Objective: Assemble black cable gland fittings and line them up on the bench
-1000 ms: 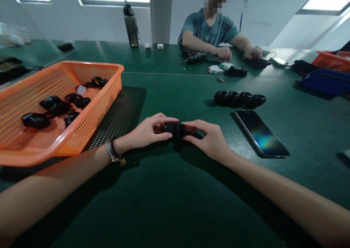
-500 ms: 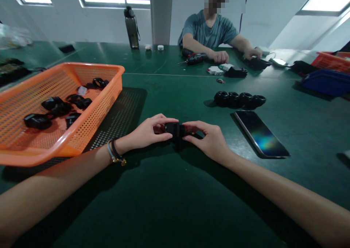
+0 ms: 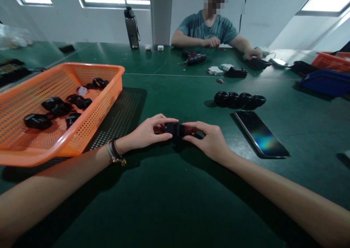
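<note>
Between my two hands is a small black part (image 3: 174, 129) with a blocky body and a narrower right end; its exact kind cannot be made out. My left hand (image 3: 147, 132) pinches the body between thumb and fingers. Closed on the narrower end, my right hand (image 3: 208, 138) grips from the other side. The fingers cover both ends of the part. To the left, an orange perforated basket (image 3: 116, 71) holds several black pieces (image 3: 37, 121), some with cord-like loops. Right of my hands lies a smartphone (image 3: 261, 133), and behind it a row of several round black pieces (image 3: 239, 99).
Across the green table (image 3: 169, 204) sits a co-worker (image 3: 210, 31) with both hands over the tabletop. A power drill (image 3: 195, 58), white and black parts (image 3: 236, 72) and a water bottle (image 3: 132, 29) are farther back. At the right stands a blue bin (image 3: 325, 82).
The co-worker's hand near the drill has drawn back and up toward the body. My hands and the black part look unmoved.
</note>
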{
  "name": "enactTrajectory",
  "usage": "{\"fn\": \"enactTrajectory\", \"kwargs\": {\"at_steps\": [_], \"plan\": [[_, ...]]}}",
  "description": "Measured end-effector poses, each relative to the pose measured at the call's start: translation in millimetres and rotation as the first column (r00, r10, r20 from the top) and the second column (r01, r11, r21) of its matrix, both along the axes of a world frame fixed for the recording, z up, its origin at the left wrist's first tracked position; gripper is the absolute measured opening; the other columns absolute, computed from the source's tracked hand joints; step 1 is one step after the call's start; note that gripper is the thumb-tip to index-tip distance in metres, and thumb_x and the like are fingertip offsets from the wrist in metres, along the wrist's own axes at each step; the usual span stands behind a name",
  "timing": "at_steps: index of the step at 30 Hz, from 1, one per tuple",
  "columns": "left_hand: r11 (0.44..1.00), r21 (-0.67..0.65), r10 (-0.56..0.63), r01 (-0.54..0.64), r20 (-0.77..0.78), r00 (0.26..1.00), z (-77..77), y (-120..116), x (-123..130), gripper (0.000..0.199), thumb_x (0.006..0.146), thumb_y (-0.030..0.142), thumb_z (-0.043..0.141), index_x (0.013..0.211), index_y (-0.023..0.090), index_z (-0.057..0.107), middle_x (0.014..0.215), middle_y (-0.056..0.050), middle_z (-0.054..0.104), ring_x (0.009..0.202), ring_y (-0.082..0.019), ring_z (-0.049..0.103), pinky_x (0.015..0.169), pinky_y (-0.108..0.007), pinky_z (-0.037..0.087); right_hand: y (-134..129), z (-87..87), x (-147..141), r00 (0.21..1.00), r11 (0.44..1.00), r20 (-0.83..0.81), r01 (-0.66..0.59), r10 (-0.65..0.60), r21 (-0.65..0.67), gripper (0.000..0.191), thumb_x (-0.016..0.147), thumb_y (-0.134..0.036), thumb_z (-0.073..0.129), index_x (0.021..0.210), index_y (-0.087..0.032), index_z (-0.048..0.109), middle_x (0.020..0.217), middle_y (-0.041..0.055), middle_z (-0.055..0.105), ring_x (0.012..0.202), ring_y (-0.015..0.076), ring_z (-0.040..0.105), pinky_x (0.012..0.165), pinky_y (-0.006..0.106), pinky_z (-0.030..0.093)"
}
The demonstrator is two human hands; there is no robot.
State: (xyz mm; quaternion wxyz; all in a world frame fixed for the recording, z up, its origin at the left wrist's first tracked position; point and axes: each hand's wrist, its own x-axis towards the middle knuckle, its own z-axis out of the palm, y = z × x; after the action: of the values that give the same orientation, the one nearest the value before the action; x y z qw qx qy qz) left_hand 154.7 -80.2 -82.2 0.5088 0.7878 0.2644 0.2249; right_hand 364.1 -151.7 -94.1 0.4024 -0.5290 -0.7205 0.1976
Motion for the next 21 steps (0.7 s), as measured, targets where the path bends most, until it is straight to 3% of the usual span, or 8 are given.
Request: {"fn": "enactTrajectory", "kwargs": {"at_steps": [21], "plan": [[0.999, -0.034, -0.001, 0.002, 0.028, 1.0, 0.2, -0.2, 0.3, 0.04, 0.074, 0.025, 0.064, 0.114, 0.022, 0.061, 0.101, -0.001, 0.048, 0.081, -0.01, 0.055, 0.072, -0.024, 0.051, 0.1, 1.0, -0.3, 1.0, 1.0, 0.017, -0.003, 0.003, -0.002, 0.026, 0.074, -0.018, 0.069, 0.1, -0.02, 0.07, 0.087, 0.0031, 0.074, 0.072, 0.0165, 0.067, 0.067, 0.031, 0.056]]}}
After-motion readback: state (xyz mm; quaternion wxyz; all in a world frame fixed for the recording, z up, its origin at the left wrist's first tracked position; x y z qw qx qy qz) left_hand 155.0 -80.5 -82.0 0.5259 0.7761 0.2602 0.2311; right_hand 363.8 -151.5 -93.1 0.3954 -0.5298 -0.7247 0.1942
